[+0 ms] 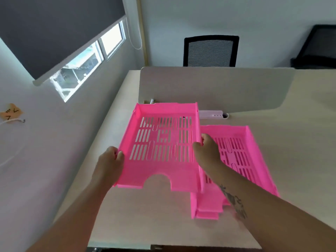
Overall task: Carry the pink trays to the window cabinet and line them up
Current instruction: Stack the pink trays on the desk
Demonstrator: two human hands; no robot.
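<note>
A pink slotted tray point(163, 148) hangs above the beige desk point(145, 215), held level by both hands. My left hand point(111, 160) grips its left side wall. My right hand point(207, 150) grips its right side wall. To the right, a stack of pink trays point(241, 160) rests on the desk, partly hidden behind my right forearm. The held tray's notched front edge points toward me. No window cabinet shows in this view.
A beige divider panel point(218, 88) stands across the back of the desk, with a white power strip point(211, 114) at its foot. A black mesh chair point(211, 50) sits behind it. A window with a grey roller blind point(54, 33) is on the left wall.
</note>
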